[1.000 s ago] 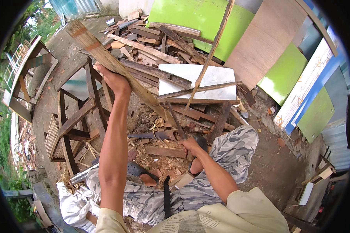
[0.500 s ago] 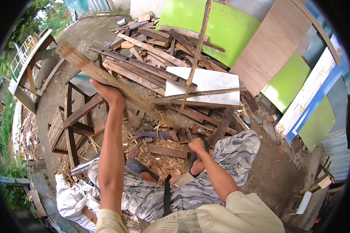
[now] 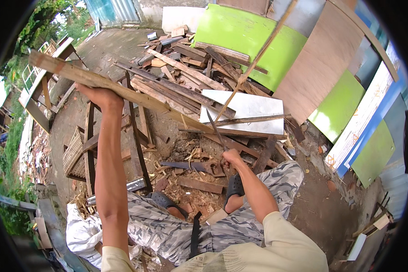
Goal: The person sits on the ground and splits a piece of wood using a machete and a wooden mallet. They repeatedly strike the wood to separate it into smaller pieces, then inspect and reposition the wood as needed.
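My left hand (image 3: 103, 97) grips a long wooden plank (image 3: 140, 99) from below, near its raised left end. The plank slopes down to the right toward the wood pile. Closed around the handle of a long-bladed knife is my right hand (image 3: 231, 157), in front of my right knee. The dark blade (image 3: 216, 128) points up and to the left, close to the plank's lower end. A thin wooden strip (image 3: 258, 56) rises from near that end toward the upper right; whether it joins the plank I cannot tell. On the ground below lies a handsaw (image 3: 186, 166).
Scrap wood (image 3: 186, 68) is heaped ahead, with a white board (image 3: 263, 106) on its right side. Green panels (image 3: 245, 36) and a brown plywood sheet (image 3: 317, 63) lean behind. A wooden frame (image 3: 88, 149) stands at left, beside a white sack (image 3: 81, 231). Shavings surround my clogs.
My left hand and the plank's raised end have moved left. The strip's top has swung right. The knife blade now shows more plainly, tilted up-left. The view has shifted slightly.
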The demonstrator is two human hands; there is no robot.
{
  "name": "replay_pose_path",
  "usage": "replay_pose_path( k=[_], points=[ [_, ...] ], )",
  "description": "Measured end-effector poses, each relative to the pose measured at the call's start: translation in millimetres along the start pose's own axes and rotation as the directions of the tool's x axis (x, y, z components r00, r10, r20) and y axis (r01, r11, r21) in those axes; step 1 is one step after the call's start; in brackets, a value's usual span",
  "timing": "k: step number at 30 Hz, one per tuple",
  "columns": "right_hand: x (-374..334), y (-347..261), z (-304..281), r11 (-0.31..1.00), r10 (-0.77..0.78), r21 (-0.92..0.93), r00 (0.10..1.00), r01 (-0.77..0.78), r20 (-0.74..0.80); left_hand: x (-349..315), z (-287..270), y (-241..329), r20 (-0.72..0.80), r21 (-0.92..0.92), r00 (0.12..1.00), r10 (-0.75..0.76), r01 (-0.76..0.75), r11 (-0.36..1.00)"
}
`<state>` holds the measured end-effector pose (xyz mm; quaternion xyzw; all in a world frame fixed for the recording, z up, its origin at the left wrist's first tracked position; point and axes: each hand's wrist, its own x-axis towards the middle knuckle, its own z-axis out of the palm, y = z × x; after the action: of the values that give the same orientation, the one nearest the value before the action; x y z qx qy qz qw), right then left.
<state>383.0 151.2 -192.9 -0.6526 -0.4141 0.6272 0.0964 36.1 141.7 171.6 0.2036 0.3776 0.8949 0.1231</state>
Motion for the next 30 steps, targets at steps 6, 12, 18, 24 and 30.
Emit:
replay_pose_path(
  k=[6,12,18,24,30],
  points=[
    [16,-33,-10,0.941,-0.200,-0.289,0.978,0.175,-0.059,-11,38,-5,0.153,-0.017,0.966,0.207,-0.207,0.978],
    [-6,-23,-7,0.725,-0.602,-0.464,0.796,0.509,-0.066,-9,38,-16,0.204,0.175,0.968,0.146,-0.183,0.967],
    [22,9,-10,0.837,-0.237,-0.534,0.958,0.115,-0.164,10,45,8,0.205,0.059,0.961,0.185,-0.201,0.978],
    [24,-5,-20,0.896,-0.282,-0.418,0.919,0.149,-0.275,33,24,29,0.098,-0.010,0.975,0.201,-0.201,0.979],
    [6,-20,-37,0.902,-0.321,-0.391,0.893,0.186,-0.315,26,3,35,0.023,0.001,0.990,0.139,-0.139,0.990]
  ],
)
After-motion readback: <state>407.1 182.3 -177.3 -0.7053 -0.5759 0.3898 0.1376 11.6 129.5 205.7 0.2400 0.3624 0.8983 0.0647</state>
